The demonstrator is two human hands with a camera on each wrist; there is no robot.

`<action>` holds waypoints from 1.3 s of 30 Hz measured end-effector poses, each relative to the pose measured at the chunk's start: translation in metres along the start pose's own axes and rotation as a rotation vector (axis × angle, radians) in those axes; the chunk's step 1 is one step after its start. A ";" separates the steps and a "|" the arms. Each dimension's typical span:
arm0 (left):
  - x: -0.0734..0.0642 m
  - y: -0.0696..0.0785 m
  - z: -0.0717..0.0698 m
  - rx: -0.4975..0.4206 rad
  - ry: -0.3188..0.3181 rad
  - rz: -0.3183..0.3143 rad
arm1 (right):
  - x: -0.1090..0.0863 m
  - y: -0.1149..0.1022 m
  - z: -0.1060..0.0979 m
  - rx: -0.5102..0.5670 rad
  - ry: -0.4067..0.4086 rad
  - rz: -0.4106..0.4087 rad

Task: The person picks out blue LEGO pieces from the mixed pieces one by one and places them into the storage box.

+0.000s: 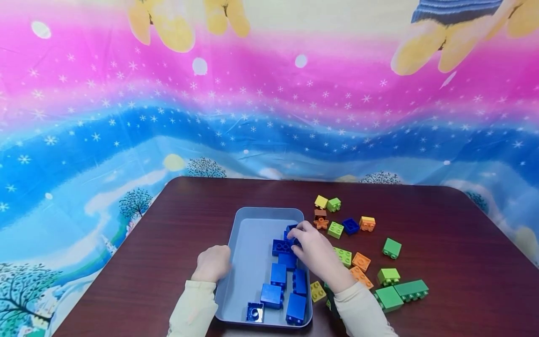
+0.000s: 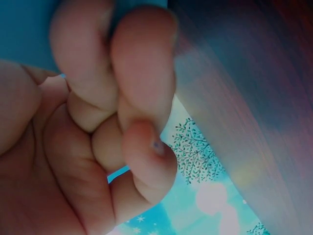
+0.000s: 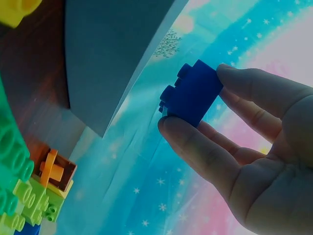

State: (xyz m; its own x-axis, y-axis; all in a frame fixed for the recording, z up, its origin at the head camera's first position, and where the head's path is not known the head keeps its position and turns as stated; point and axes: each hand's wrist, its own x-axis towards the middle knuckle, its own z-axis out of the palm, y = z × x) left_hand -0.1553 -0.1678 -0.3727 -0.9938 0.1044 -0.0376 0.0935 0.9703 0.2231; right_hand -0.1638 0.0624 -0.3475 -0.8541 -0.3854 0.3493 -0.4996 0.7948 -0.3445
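My right hand (image 1: pixel 316 248) is over the far right part of a grey tray (image 1: pixel 246 262). In the right wrist view its thumb and fingers pinch a dark blue building brick (image 3: pixel 193 95) with studs on one side. Below that hand, several blue bricks (image 1: pixel 278 274) lie along the tray's right side, one of them hollow side up near the front. At the tray's left rim is my left hand (image 1: pixel 214 263), its fingers loosely curled. The left wrist view shows nothing inside those fingers (image 2: pixel 144 68).
Right of the tray lie loose bricks: green (image 1: pixel 391 248), orange (image 1: pixel 367 223), yellow (image 1: pixel 321 202), brown and a blue one (image 1: pixel 350 226). The right forearm partly covers some of them. A printed cloth (image 1: pixel 269 103) hangs behind the dark wooden table (image 1: pixel 189 201).
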 end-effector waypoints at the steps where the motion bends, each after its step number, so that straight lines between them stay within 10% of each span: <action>1: 0.000 0.000 0.000 0.000 0.000 0.001 | 0.000 -0.001 0.001 0.000 0.003 -0.011; 39: 0.000 0.000 0.000 0.008 0.015 0.013 | -0.008 -0.031 0.015 0.042 -0.084 -0.146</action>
State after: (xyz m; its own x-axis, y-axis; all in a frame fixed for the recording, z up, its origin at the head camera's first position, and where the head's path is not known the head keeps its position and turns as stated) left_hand -0.1551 -0.1678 -0.3727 -0.9933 0.1136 -0.0205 0.1065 0.9706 0.2161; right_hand -0.1440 0.0338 -0.3525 -0.7802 -0.5345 0.3251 -0.6234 0.7077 -0.3324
